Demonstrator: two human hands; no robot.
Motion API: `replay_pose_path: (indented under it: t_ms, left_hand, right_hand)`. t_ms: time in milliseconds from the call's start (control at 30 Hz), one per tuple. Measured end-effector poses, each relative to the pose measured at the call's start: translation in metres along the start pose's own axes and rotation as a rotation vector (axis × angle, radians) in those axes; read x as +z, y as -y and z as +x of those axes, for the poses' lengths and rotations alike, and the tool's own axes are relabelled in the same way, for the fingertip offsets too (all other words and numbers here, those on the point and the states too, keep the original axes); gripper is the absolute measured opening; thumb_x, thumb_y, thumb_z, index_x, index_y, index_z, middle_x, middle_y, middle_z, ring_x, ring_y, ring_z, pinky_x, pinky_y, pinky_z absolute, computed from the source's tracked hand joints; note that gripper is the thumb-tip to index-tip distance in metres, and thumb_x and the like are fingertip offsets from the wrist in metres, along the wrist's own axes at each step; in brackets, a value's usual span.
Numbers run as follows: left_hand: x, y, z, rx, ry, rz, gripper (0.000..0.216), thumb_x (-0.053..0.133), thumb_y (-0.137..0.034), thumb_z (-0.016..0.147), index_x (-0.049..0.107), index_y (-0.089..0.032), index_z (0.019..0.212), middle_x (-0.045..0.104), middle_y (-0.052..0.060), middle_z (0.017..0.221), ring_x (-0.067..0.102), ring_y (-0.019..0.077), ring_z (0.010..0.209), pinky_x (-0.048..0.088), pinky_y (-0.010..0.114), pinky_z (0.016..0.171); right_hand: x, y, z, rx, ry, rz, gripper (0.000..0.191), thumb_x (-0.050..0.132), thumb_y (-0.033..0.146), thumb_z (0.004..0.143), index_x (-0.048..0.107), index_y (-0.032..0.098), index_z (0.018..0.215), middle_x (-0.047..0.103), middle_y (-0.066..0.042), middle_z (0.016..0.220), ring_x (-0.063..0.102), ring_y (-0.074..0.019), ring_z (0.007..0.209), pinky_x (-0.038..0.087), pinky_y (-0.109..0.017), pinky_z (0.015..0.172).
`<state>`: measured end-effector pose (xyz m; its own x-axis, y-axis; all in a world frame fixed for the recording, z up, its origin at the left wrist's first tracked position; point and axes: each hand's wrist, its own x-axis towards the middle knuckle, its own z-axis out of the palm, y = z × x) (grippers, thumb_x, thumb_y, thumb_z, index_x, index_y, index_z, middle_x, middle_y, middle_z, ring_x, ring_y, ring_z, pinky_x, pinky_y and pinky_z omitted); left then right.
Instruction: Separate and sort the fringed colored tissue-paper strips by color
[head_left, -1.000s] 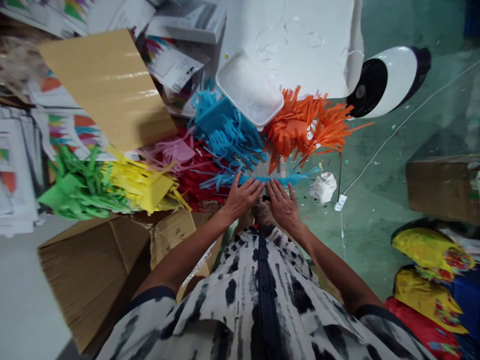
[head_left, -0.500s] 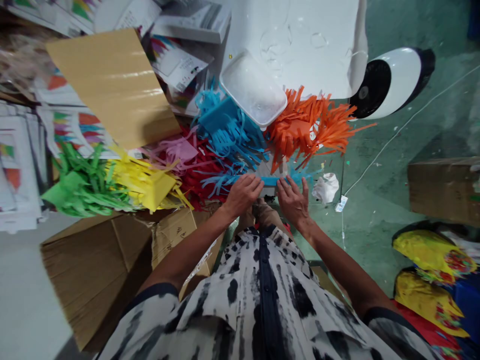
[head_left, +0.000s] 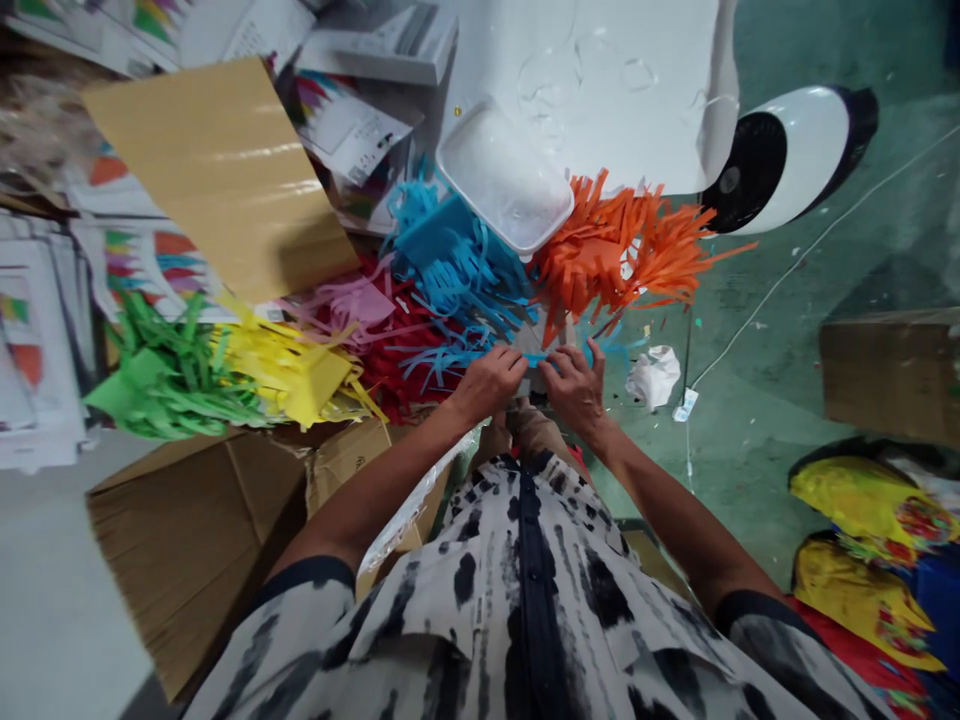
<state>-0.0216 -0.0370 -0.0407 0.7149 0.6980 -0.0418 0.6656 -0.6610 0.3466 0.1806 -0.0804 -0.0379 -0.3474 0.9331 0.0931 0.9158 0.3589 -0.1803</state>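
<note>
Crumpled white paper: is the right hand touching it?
Apart: the head view shows green floor between the right hand and the crumpled white paper.

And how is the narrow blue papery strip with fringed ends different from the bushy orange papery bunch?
The narrow blue papery strip with fringed ends is held between the left hand and right hand; the bushy orange papery bunch lies unheld. The strip is blue and the bunch orange. The strip is gathered slim, while the bunch spreads out wide. Both have thin, loose streamers.
</note>
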Motion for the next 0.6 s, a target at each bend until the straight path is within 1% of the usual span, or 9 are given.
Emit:
replay_pose_path:
  t_ms: [133,233,300,400,500,600]
  left_hand:
    - [0.004,0.002,-0.003,-0.011,-0.017,0.025,0.011,0.056,-0.02,0.103,0.067,-0.017,0.103,0.07,0.01,0.105,0.06,0.0264,0.106,0.047,0.035,0.079]
    - [0.004,0.007,-0.007,-0.088,-0.026,0.035,0.017,0.053,-0.024,0.105,0.067,-0.019,0.098,0.07,0.01,0.098,0.06,0.0264,0.1,0.044,0.038,0.078]
    - [0.001,0.011,-0.008,-0.169,-0.038,0.034,0.023,0.051,-0.032,0.107,0.067,-0.019,0.097,0.07,0.011,0.097,0.06,0.0275,0.1,0.042,0.04,0.079]
    - [-0.005,0.017,-0.006,-0.26,-0.016,0.012,0.027,0.051,-0.039,0.106,0.068,-0.019,0.1,0.071,0.013,0.101,0.06,0.0306,0.102,0.039,0.043,0.079]
    - [-0.012,0.019,0.0,-0.298,0.027,-0.021,0.024,0.054,-0.039,0.104,0.067,-0.019,0.099,0.071,0.014,0.102,0.059,0.0325,0.103,0.038,0.044,0.08]
    - [-0.018,0.018,0.007,-0.312,0.049,-0.019,0.021,0.058,-0.036,0.102,0.067,-0.018,0.096,0.071,0.014,0.101,0.059,0.0331,0.102,0.039,0.045,0.079]
  right_hand:
    - [0.005,-0.008,0.002,0.013,0.003,0.027,0.019,0.057,0.019,0.104,0.074,0.025,0.101,0.079,-0.002,0.102,0.061,-0.0211,0.113,0.019,-0.048,0.121]
    - [0.004,-0.015,0.001,0.12,0.022,0.053,0.016,0.059,0.024,0.103,0.073,0.024,0.095,0.077,-0.003,0.095,0.06,-0.0227,0.111,0.024,-0.046,0.112]
    - [0.0,-0.019,0.002,0.201,0.06,0.063,0.016,0.059,0.029,0.102,0.072,0.024,0.094,0.077,-0.005,0.095,0.059,-0.0258,0.112,0.025,-0.046,0.106]
    - [-0.006,-0.02,0.007,0.248,0.145,0.064,0.017,0.057,0.031,0.102,0.071,0.022,0.096,0.076,-0.009,0.1,0.057,-0.03,0.113,0.026,-0.047,0.101]
    - [-0.01,-0.019,0.013,0.25,0.189,0.061,0.018,0.056,0.031,0.101,0.07,0.021,0.096,0.075,-0.011,0.101,0.055,-0.0321,0.113,0.027,-0.048,0.098]
    - [-0.011,-0.017,0.018,0.257,0.187,0.061,0.018,0.056,0.031,0.099,0.07,0.02,0.092,0.074,-0.012,0.098,0.055,-0.0337,0.111,0.028,-0.048,0.097]
